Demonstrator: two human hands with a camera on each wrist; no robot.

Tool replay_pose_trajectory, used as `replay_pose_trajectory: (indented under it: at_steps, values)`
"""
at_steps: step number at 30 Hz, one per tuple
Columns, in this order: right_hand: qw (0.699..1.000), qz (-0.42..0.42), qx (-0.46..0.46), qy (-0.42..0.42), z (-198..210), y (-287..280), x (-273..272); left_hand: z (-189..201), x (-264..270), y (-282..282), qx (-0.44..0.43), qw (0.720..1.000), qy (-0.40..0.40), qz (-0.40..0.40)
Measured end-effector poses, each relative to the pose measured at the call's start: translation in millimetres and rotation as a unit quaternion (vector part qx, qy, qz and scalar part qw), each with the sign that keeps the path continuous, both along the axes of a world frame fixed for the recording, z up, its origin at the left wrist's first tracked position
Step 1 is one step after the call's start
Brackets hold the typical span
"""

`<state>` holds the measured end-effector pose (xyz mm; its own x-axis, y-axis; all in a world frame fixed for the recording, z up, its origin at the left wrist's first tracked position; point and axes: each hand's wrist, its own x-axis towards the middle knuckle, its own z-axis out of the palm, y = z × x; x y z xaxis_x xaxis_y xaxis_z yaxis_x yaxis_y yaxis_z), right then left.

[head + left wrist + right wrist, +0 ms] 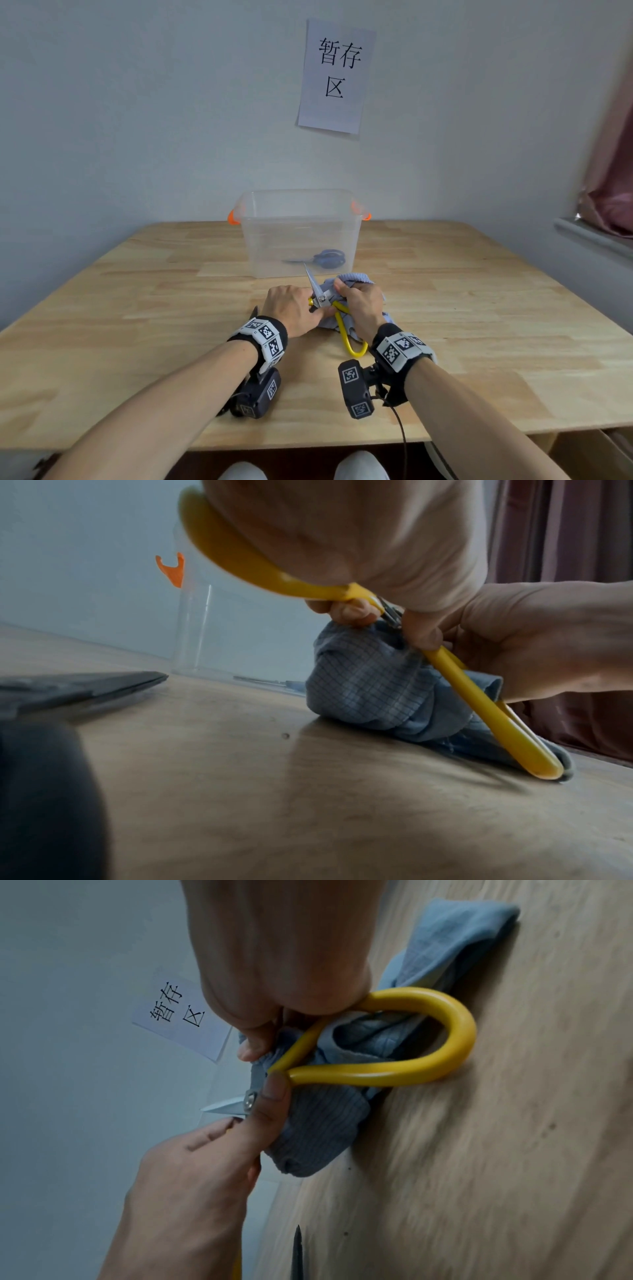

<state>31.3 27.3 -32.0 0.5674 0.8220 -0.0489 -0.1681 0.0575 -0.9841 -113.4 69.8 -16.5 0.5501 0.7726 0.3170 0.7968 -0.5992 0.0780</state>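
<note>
the scissors [321,297] are held low over the middle of the table [479,308], just in front of the bin [274,240]. their blades point up and away, and one yellow handle loop slopes back down to rest by the right wrist. that tilt probably keeps the sharp end away from the person and lets the table carry some of the weight. i cannot tell how far apart the blades stand.

the left hand [294,308] grips the scissors, thumb on the pivot and fingers curled round the other yellow loop. it seems to be the steadying hand. the right hand [363,305] pinches the cloth [356,278] against the metal and handle beside the pivot, thumb and fingers curled tight. the rest of the cloth is bunched on the table under the lower loop. held so, the cloth looks meant for wiping the scissors, with one hand fixing and the other rubbing.

a dark pointed thing [254,311] lies on the table just beside the left hand. the bin sits against the wall with blue scissors [329,257] lying on its bottom, likely where cleaned ones go. above it a sign [334,75] is stuck to the wall.
</note>
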Motion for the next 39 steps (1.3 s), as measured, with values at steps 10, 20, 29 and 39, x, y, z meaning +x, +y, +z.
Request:
replay_pose_trajectory:
  at_steps: [10, 20, 29, 39]
  values:
    - [0.988, 0.137, -0.068, -0.005, 2, -4, 9, 2, -1, 3, -0.023, 1.000, 0.000, 0.002]
    - [0.989, 0.117, -0.074, 0.047, 3, -1, 13, 1, 7, 5, -0.011, 1.000, 0.012, -0.013]
    - [0.999, -0.010, -0.033, 0.019, -9, 6, 2, 2, 7, 2, 0.011, 0.999, 0.029, -0.013]
    - [0.999, -0.006, -0.016, 0.050, -11, 6, 1, 1, 0, -2, 0.003, 0.999, 0.032, 0.000]
